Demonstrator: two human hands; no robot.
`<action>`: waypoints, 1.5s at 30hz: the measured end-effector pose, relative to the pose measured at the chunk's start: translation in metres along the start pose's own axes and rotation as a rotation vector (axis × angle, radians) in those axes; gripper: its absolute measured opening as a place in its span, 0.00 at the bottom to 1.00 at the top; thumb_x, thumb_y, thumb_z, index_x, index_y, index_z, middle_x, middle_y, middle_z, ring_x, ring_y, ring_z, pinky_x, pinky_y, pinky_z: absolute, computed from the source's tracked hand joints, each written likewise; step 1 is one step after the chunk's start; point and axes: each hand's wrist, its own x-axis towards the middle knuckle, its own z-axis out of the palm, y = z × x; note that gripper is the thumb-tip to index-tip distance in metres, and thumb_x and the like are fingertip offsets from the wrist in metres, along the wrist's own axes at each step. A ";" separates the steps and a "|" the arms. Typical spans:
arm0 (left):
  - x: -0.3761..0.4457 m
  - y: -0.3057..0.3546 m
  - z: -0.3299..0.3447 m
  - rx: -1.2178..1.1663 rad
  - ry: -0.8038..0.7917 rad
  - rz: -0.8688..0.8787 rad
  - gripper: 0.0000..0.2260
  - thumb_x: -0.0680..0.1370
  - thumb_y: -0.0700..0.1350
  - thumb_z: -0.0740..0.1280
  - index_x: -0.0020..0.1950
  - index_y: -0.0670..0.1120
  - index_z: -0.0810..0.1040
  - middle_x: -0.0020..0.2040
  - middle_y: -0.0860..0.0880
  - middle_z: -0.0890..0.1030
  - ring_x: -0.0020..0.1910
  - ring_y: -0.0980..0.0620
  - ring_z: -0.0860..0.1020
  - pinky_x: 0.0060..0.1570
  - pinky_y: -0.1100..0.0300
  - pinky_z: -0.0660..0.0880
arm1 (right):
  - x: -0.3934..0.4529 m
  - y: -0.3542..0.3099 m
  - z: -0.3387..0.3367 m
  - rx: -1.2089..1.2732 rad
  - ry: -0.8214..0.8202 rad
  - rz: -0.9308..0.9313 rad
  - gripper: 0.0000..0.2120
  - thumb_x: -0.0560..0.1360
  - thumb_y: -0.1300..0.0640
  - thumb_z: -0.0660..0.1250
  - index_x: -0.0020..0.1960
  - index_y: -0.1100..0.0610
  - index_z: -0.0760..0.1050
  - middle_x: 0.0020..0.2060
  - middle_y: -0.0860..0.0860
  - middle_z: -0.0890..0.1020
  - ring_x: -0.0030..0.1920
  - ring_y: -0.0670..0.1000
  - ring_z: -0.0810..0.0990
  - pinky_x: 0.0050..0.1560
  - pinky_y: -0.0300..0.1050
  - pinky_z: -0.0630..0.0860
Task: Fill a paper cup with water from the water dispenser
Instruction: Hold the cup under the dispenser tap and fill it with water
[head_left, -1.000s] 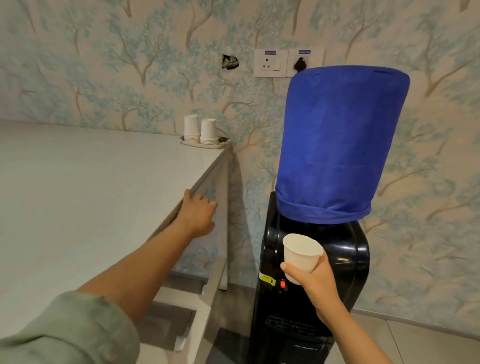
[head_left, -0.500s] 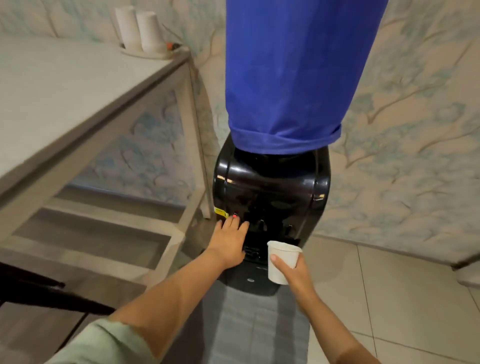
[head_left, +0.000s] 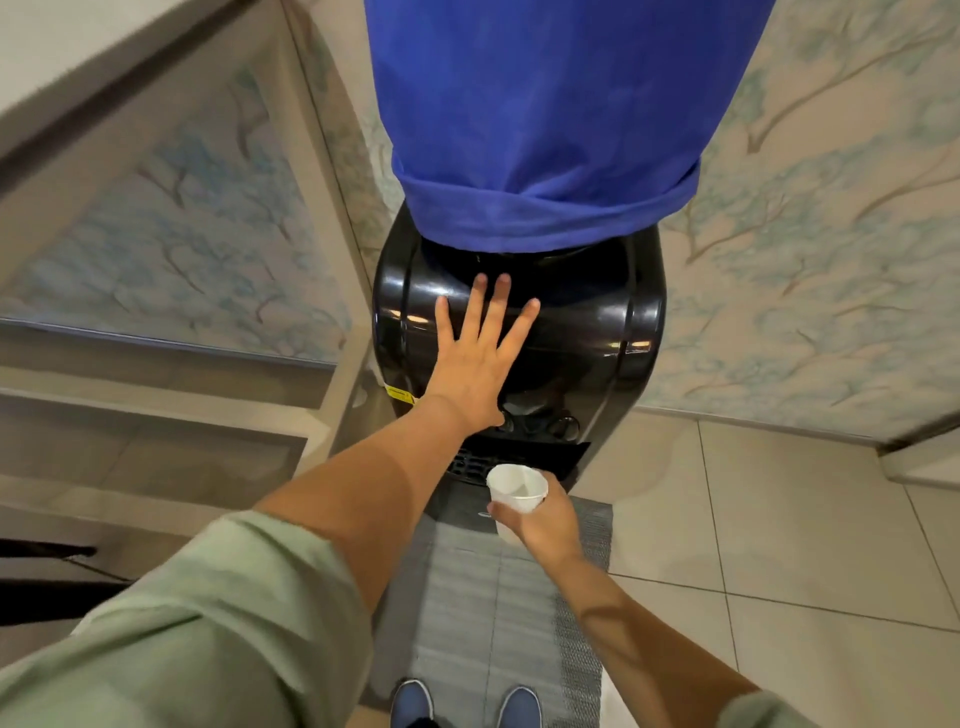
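Observation:
A black water dispenser (head_left: 613, 322) stands against the wall, its bottle hidden under a blue cloth cover (head_left: 540, 119). My left hand (head_left: 475, 358) lies flat on the dispenser's glossy front, fingers spread, just above the taps (head_left: 540, 423). My right hand (head_left: 545, 522) grips a white paper cup (head_left: 517, 491) upright, in front of the drip tray (head_left: 514, 457) and below the taps. The cup's inside looks white; I cannot tell if it holds any water.
A white table (head_left: 67, 67) with a leg (head_left: 332, 228) and lower shelves (head_left: 156, 410) stands to the left of the dispenser. A grey mat (head_left: 483, 608) lies on the tiled floor (head_left: 789, 545). My blue shoes (head_left: 462, 701) show at the bottom edge.
The view has tilted further down and closer. My left hand moved up from beside the taps to the dispenser's front panel. The cup stayed low, in front of the drip tray.

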 end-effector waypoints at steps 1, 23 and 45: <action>0.000 0.000 0.001 -0.004 0.002 -0.005 0.61 0.63 0.58 0.77 0.72 0.50 0.28 0.75 0.40 0.33 0.73 0.36 0.32 0.68 0.33 0.38 | 0.003 -0.001 0.001 -0.001 -0.001 -0.003 0.30 0.59 0.55 0.79 0.58 0.54 0.73 0.52 0.50 0.79 0.52 0.51 0.77 0.53 0.46 0.75; 0.004 -0.001 0.018 -0.103 0.049 0.019 0.59 0.63 0.55 0.78 0.72 0.54 0.30 0.75 0.42 0.33 0.68 0.41 0.26 0.63 0.35 0.31 | 0.068 -0.011 0.036 0.083 0.067 0.092 0.26 0.61 0.59 0.78 0.56 0.58 0.73 0.48 0.51 0.80 0.50 0.51 0.78 0.57 0.50 0.77; 0.007 0.000 0.034 -0.001 0.286 0.003 0.60 0.56 0.55 0.80 0.75 0.51 0.44 0.75 0.40 0.46 0.74 0.35 0.48 0.65 0.32 0.46 | 0.070 -0.014 0.042 0.042 0.063 0.055 0.25 0.61 0.57 0.78 0.55 0.57 0.73 0.53 0.55 0.81 0.54 0.54 0.79 0.56 0.51 0.78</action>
